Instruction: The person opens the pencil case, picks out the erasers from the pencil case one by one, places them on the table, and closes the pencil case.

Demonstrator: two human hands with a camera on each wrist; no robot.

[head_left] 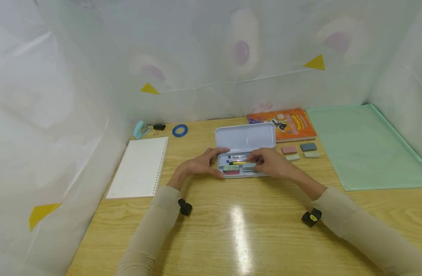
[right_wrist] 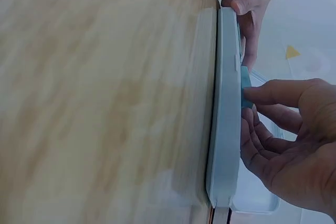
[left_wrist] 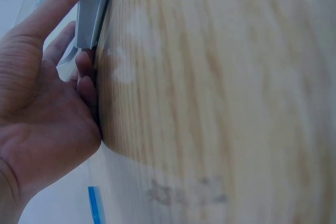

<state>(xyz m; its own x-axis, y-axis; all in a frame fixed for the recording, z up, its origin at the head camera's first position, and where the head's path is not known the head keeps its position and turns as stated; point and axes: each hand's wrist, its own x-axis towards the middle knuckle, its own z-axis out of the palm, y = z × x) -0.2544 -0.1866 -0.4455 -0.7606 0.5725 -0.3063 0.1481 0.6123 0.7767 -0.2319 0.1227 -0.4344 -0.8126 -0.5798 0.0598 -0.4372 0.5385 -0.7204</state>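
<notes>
1. Head view: nearest, two sleeves [head_left: 152, 226] with wrist cameras [head_left: 186, 207] reach over the wooden counter [head_left: 211, 237] toward the open case [right_wrist: 227, 108].
2. At the case's left end, the left hand [head_left: 204, 163] grips it, thumb at the front corner, fingers round behind.
3. At the case's right half, the right hand [head_left: 274, 163] pinches a blue block [right_wrist: 245, 85] between thumb and fingers, at the front rim.
4. In the case, a green block [head_left: 230, 168] and a red block [head_left: 232, 173] lie front left; behind them are a yellow pen [head_left: 236, 163] and clear pens [head_left: 233, 156].
5. Left of the case lies a white pad [head_left: 138, 166]; to its right, four small blocks [head_left: 288, 150], and beyond those a green mat [head_left: 383, 149].
6. The lid [head_left: 245, 138] stands tilted back along the case's far edge.
7. Behind the case, to the right, lies an orange book [head_left: 297, 128]; to the left, a blue ring [head_left: 173, 131], a black clip [head_left: 159, 127] and a light-blue tool [head_left: 138, 130].
8. Farthest behind the case hangs a pale curtain [head_left: 197, 46] with yellow triangles [head_left: 316, 62].
</notes>
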